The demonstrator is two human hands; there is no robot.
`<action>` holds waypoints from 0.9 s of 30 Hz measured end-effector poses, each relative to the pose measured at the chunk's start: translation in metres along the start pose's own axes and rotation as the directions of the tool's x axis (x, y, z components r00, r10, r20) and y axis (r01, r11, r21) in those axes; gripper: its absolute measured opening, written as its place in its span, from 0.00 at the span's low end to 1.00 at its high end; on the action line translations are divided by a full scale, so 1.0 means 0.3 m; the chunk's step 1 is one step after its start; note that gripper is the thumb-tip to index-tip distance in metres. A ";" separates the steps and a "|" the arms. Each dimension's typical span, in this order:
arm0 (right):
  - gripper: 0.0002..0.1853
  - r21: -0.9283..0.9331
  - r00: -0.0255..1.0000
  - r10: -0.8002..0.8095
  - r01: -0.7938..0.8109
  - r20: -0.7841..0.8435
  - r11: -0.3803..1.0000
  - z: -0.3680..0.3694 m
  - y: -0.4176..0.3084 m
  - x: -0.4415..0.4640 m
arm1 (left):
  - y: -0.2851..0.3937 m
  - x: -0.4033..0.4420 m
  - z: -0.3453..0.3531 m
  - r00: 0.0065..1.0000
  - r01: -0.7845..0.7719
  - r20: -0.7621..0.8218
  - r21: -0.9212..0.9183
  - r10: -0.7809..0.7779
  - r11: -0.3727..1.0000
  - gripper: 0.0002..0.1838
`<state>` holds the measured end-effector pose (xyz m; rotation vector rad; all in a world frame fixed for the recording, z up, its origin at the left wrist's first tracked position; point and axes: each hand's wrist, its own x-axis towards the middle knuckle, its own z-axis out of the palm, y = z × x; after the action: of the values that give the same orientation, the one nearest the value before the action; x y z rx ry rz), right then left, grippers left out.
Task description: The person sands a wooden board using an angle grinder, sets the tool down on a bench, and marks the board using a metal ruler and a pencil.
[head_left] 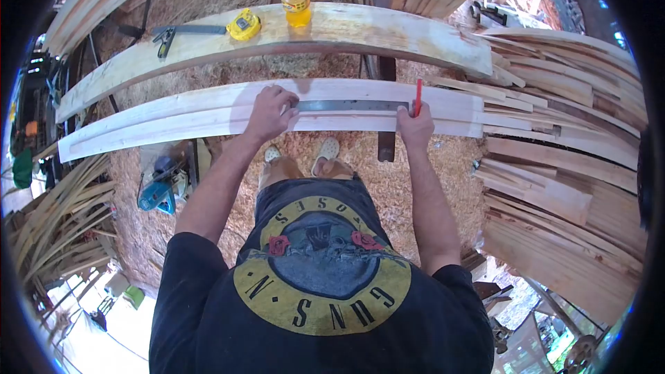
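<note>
Tan wood shavings (388, 201) spread below a long, pale wooden plank (159, 119). On it, right of the middle, I see a flat grey metal strip (352, 106); my left hand (271, 111) pinches one end, my right hand (415, 125), closed around a slim red pencil (418, 91), touches the other. Beyond the plank sits a yellow tape measure (243, 25).

Left forearm (225, 176) angles up-right; left hand (271, 112) sits above and left of frame centre, half-curled, exact finger pose hard to make out. Right forearm (433, 194) near-vertical, right hand (415, 125) upper right of centre, curled closed.
</note>
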<state>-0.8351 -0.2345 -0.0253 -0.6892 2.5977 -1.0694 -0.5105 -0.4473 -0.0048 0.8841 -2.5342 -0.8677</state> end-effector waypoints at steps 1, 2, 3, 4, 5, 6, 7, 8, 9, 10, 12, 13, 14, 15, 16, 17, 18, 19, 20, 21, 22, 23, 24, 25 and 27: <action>0.15 -0.015 1.000 -0.021 0.021 0.001 1.000 0.004 0.006 0.001 | -0.004 0.000 0.000 1.000 -0.017 -0.001 0.003 0.017 1.000 0.13; 0.15 -0.029 0.999 -0.041 0.041 0.000 0.999 0.004 0.012 0.005 | -0.005 0.000 0.000 0.999 -0.035 -0.002 0.006 0.035 0.999 0.14; 0.15 -0.044 0.998 -0.060 0.060 -0.003 0.997 0.004 0.013 0.008 | -0.002 -0.001 -0.002 1.000 -0.030 0.000 0.012 0.030 0.999 0.14; 0.15 -0.043 0.998 -0.067 0.066 -0.001 0.997 0.004 0.015 0.006 | 0.003 -0.003 -0.004 1.000 -0.026 0.002 0.017 0.026 1.000 0.13; 0.15 -0.042 0.997 -0.073 0.073 0.000 0.996 0.002 0.016 0.005 | 0.007 -0.002 -0.005 1.000 -0.023 0.004 0.021 0.023 1.000 0.13; 0.15 -0.042 0.997 -0.080 0.080 0.002 0.996 0.000 0.019 0.005 | 0.009 -0.001 -0.003 1.000 -0.026 0.002 0.020 0.026 0.999 0.13; 0.14 -0.049 0.996 -0.085 0.085 0.001 0.995 -0.002 0.021 0.005 | 0.011 -0.003 -0.003 1.000 -0.027 0.001 0.019 0.027 0.999 0.13; 0.14 -0.055 0.996 -0.090 0.090 0.001 0.994 -0.002 0.023 0.005 | 0.011 -0.005 -0.004 1.000 -0.029 0.000 0.019 0.029 0.999 0.12; 0.14 -0.060 0.996 -0.095 0.095 0.001 0.994 -0.002 0.026 0.006 | 0.008 -0.007 -0.001 1.000 -0.030 -0.002 0.022 0.030 0.999 0.12; 0.14 -0.057 0.995 -0.096 0.096 -0.004 0.994 -0.001 0.028 0.007 | 0.005 -0.008 0.002 0.999 -0.032 -0.004 0.025 0.032 0.999 0.12; 0.13 -0.052 0.995 -0.098 0.097 -0.015 0.994 -0.001 0.033 0.009 | 0.006 -0.009 0.004 1.000 -0.029 -0.001 0.026 0.029 0.999 0.12; 0.13 -0.044 0.995 -0.100 0.099 -0.018 0.994 0.001 0.035 0.009 | 0.008 -0.009 0.002 1.000 -0.025 0.003 0.025 0.025 0.999 0.12; 0.13 -0.035 0.995 -0.103 0.102 -0.021 0.994 0.003 0.038 0.010 | 0.011 -0.008 0.000 1.000 -0.021 0.007 0.025 0.021 0.999 0.12; 0.13 -0.027 0.994 -0.104 0.104 -0.025 0.994 0.006 0.040 0.011 | 0.011 -0.008 0.002 1.000 -0.025 0.001 0.027 0.025 0.999 0.12; 0.13 -0.031 0.994 -0.102 0.102 -0.024 0.994 0.007 0.043 0.013 | 0.011 -0.009 0.003 1.000 -0.029 -0.005 0.030 0.029 0.999 0.12; 0.12 -0.036 0.995 -0.101 0.100 -0.022 0.994 0.009 0.045 0.014 | 0.012 -0.011 0.005 0.999 -0.032 -0.011 0.032 0.032 0.999 0.12; 0.12 -0.041 0.995 -0.098 0.097 -0.020 0.994 0.009 0.045 0.015 | 0.014 -0.014 0.006 0.999 -0.032 -0.017 0.035 0.032 0.999 0.12; 0.12 -0.038 0.994 -0.104 0.102 -0.030 0.994 0.011 0.046 0.016 | 0.017 -0.017 0.008 0.999 -0.032 -0.023 0.038 0.032 0.999 0.12; 0.12 -0.036 0.993 -0.108 0.107 -0.039 0.994 0.014 0.046 0.016 | 0.019 -0.019 0.009 0.999 -0.032 -0.028 0.042 0.033 0.999 0.12; 0.12 -0.033 0.992 -0.113 0.111 -0.049 0.993 0.014 0.045 0.015 | 0.021 -0.021 0.010 0.999 -0.034 -0.030 0.042 0.035 0.999 0.12; 0.12 -0.034 0.993 -0.107 0.106 -0.043 0.994 0.013 0.045 0.015 | 0.022 -0.020 0.011 0.999 -0.037 -0.034 0.042 0.038 0.998 0.12; 0.13 -0.035 0.994 -0.101 0.100 -0.037 0.994 0.011 0.044 0.016 | 0.022 -0.020 0.012 0.998 -0.039 -0.038 0.043 0.040 0.998 0.12; 0.13 -0.035 0.995 -0.096 0.095 -0.030 0.995 0.010 0.044 0.017 | 0.021 -0.020 0.013 0.998 -0.039 -0.039 0.044 0.040 0.998 0.12; 0.12 -0.042 0.994 -0.105 0.104 -0.037 0.994 0.011 0.044 0.017 | 0.019 -0.020 0.014 0.998 -0.038 -0.039 0.046 0.040 0.998 0.12; 0.12 -0.055 0.991 -0.124 0.121 -0.050 0.991 0.011 0.042 0.016 | 0.024 -0.020 0.011 0.999 -0.037 -0.037 0.047 0.038 0.998 0.12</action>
<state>-0.8420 -0.2310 -0.0369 -0.8535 2.6668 -1.0728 -0.5107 -0.4376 -0.0033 0.8556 -2.5390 -0.7769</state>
